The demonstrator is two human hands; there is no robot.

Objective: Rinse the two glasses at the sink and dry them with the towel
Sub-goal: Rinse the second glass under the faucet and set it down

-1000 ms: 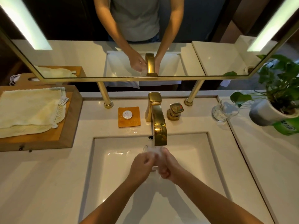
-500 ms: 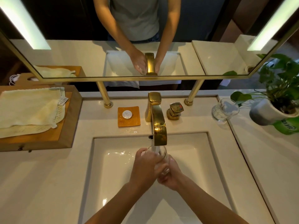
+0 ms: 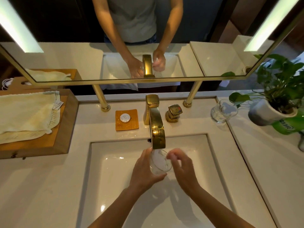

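Towel (image 3: 28, 116) lies folded on a wooden tray (image 3: 64, 129) at the left edge of the desk (image 3: 41, 186), well apart from the sink (image 3: 115, 186). Under the gold faucet (image 3: 158, 129), the left hand (image 3: 144, 171) holds one glass (image 3: 160, 163) around its wall, over the basin. It seems to have water inside, but I cannot tell how much. The right hand (image 3: 182, 168) is half open just beside the rim, holding nothing. Wet glass is probably slippery, stiff and fragile, so a full grip around the body is safer than the rim. The second glass (image 3: 223, 111) stands upright near the right back corner, beside the plant pot (image 3: 269, 114), and looks empty.
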